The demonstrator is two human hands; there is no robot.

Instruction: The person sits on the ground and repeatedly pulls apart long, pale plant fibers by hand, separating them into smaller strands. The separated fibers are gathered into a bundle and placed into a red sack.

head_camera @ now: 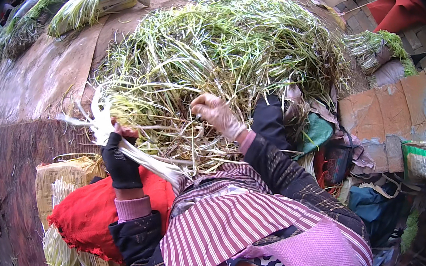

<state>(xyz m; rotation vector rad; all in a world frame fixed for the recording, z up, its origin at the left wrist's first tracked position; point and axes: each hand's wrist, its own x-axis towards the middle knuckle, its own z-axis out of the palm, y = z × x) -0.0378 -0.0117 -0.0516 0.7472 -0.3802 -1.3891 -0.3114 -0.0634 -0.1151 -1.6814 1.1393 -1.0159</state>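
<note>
My left hand (121, 163), in a black fingerless glove, is closed around a bunch of long white-stemmed greens (151, 163). The bunch slants from my lap up past my fingers, where its pale yellow-green leaves bend over. My right hand (216, 116), in a thin translucent glove, is over the near edge of a big loose heap of green and straw-coloured stalks (224, 40). Its fingers are curled; whether a stalk is pinched between them I cannot tell. Loose dry stems (198, 143) lie between both hands, against my striped apron (219, 231).
Left of me, a red cloth (88, 213) covers part of a pale bundle (64, 254) beside a yellow sack (48, 178). A wrapped bunch (95, 6) lies at the far left. To the right are a tied bunch (374, 51), flattened cardboard (391, 106) and a teal bag (376, 203).
</note>
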